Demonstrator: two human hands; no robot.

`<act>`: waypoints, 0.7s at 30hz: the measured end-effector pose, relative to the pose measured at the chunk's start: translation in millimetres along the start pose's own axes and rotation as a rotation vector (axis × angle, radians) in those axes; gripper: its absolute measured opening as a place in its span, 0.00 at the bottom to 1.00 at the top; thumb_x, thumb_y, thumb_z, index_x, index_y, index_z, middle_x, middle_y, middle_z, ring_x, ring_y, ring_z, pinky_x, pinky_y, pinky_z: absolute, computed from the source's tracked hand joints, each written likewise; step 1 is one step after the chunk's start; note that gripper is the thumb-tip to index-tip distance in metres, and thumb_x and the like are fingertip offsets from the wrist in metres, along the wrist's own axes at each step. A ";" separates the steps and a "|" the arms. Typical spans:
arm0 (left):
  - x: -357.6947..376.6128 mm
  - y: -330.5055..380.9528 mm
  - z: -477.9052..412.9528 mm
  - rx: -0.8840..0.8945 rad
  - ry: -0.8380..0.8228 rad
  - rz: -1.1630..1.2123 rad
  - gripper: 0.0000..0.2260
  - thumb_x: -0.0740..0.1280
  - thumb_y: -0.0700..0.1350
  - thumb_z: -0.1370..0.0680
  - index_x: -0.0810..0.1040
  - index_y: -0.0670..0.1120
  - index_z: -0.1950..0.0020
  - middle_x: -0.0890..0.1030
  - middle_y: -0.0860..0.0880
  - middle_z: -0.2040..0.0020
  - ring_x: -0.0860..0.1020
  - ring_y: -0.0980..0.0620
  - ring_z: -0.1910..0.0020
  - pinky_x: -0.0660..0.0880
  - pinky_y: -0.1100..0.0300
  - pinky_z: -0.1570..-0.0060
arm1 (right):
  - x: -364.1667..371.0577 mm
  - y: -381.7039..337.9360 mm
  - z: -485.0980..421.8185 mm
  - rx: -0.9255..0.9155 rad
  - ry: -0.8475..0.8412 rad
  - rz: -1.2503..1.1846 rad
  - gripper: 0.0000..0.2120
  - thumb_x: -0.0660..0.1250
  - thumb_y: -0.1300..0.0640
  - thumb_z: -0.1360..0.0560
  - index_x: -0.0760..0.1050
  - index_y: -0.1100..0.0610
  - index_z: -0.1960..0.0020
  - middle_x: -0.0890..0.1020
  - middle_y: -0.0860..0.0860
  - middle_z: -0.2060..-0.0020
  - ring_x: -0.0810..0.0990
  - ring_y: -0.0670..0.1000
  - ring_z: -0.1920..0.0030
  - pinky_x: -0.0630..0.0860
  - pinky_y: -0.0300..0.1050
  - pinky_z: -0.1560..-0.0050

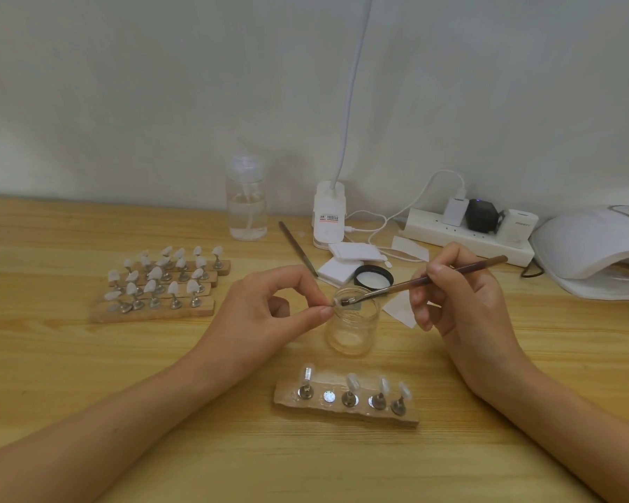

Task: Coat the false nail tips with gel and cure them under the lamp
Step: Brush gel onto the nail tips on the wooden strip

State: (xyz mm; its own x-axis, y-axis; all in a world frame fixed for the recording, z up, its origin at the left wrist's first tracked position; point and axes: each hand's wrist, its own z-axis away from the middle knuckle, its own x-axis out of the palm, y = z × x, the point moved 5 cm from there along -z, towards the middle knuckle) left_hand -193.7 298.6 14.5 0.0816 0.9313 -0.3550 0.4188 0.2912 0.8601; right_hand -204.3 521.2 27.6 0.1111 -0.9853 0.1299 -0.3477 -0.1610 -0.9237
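My left hand [269, 306] pinches a small nail tip [336, 303] between thumb and forefinger, just above the rim of an open glass gel jar [351, 326]. My right hand [458, 288] grips a brown brush [414, 281], its bristles touching the held tip. In front of me lies a wooden holder strip [345, 404] with several clear tips on metal stands and one bare magnet spot. The white curing lamp [596, 248] sits at the far right.
Stacked wooden strips [160, 285] carrying several white tips stand at the left. Behind the jar are its black lid [373, 277], white wipes [345, 261], a thin tool [296, 246], a clear pump bottle [247, 201], a desk lamp base [329, 216] and a power strip [465, 230].
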 end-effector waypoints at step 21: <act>1.1 6.0 0.4 0.026 -0.002 -0.015 0.06 0.75 0.43 0.27 0.80 0.50 0.61 0.79 0.58 0.67 0.64 0.59 0.77 0.63 0.69 0.73 | -20.3 -27.6 -7.2 -0.293 -0.086 0.071 0.14 0.55 0.69 0.30 0.71 0.52 0.64 0.75 0.50 0.71 0.69 0.49 0.73 0.69 0.38 0.73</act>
State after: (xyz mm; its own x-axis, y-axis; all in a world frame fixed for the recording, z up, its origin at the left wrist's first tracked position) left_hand -190.8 301.2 19.1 0.0770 0.9263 -0.3688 0.4432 0.2996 0.8449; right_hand -203.7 545.2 53.1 0.1507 -0.9882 0.0267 -0.6096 -0.1142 -0.7844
